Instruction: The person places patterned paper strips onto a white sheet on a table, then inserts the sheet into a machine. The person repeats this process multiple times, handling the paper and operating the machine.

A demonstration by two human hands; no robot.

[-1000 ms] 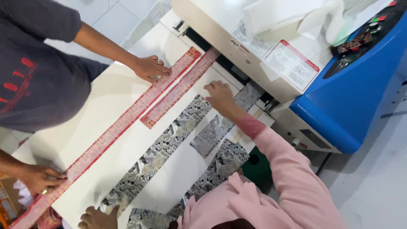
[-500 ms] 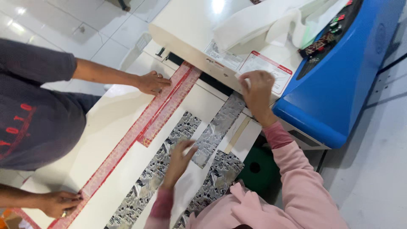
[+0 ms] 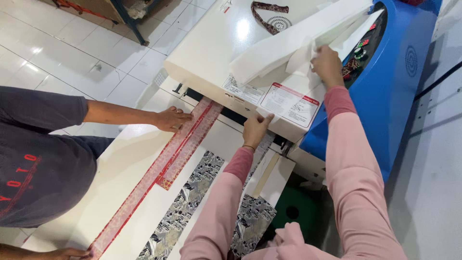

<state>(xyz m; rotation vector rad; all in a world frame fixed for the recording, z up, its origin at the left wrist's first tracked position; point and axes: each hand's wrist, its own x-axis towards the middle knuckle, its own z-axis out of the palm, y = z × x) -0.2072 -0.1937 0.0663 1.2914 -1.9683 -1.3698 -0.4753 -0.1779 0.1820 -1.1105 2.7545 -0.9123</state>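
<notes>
Paper (image 3: 288,45): white sheets, upper centre, atop the machine (image 3: 216,58); likely light, floppy, best taken by an edge.
Right hand (image 3: 327,65): pinching a sheet's edge.
Left hand (image 3: 256,129): gripping a sheet's lower corner.
Strips (image 3: 185,204): patterned, lower centre.

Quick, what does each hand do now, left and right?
Left hand: fingers closed on a white strip at the machine edge.
Right hand: gripping white folded sheets.
</notes>
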